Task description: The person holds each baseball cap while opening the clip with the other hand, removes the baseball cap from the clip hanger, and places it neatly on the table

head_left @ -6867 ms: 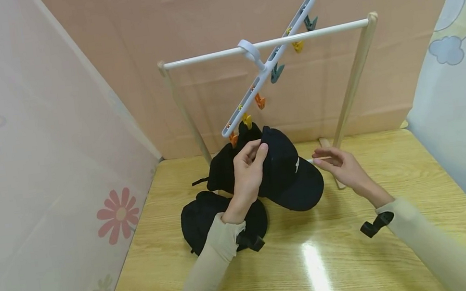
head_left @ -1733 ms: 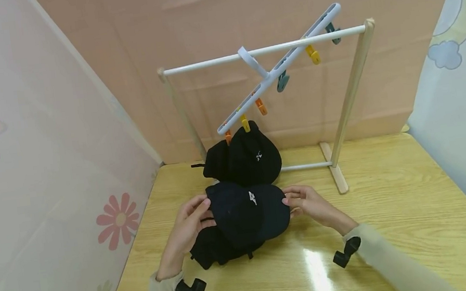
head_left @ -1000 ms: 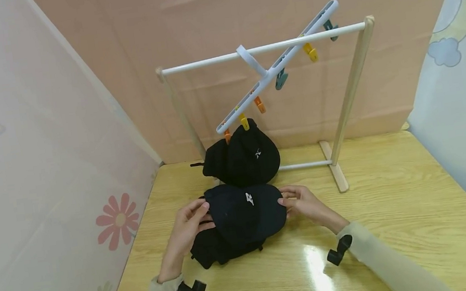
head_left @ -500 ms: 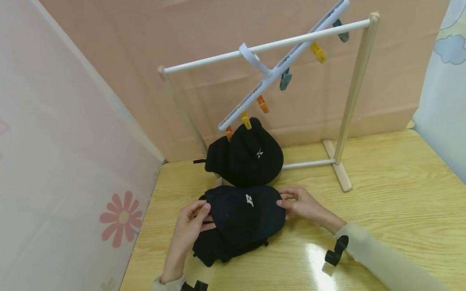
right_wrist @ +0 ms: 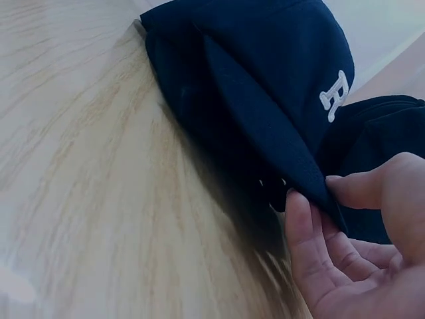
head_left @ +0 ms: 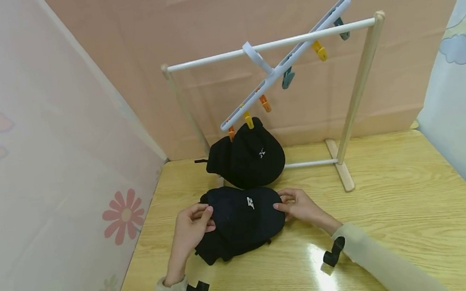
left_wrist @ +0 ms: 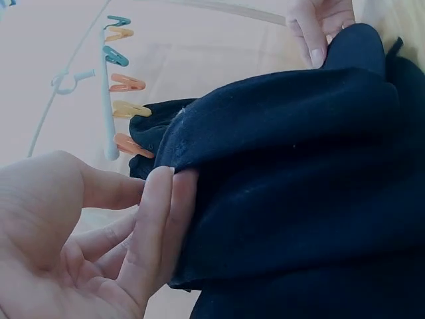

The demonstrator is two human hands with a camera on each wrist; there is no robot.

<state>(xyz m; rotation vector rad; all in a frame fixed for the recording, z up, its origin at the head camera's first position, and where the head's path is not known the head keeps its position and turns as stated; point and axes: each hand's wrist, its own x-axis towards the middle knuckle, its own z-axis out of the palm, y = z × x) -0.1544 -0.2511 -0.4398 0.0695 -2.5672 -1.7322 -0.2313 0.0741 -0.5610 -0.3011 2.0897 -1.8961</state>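
Left hand (head_left: 191,227), right hand (head_left: 303,207) pinch cap (head_left: 238,220); wood-grain table (head_left: 406,202), peach backdrop (head_left: 200,18).

Matt cloth cap (head_left: 235,218), glossy wood-grain table (head_left: 399,222), smooth plastic hanger (head_left: 270,80)

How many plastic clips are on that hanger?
6 on the white plastic hanger, from near end to far: near orange plastic clip, near yellow clip, far orange clip, near teal clip, far yellow clip, far teal clip. None looks hidden.
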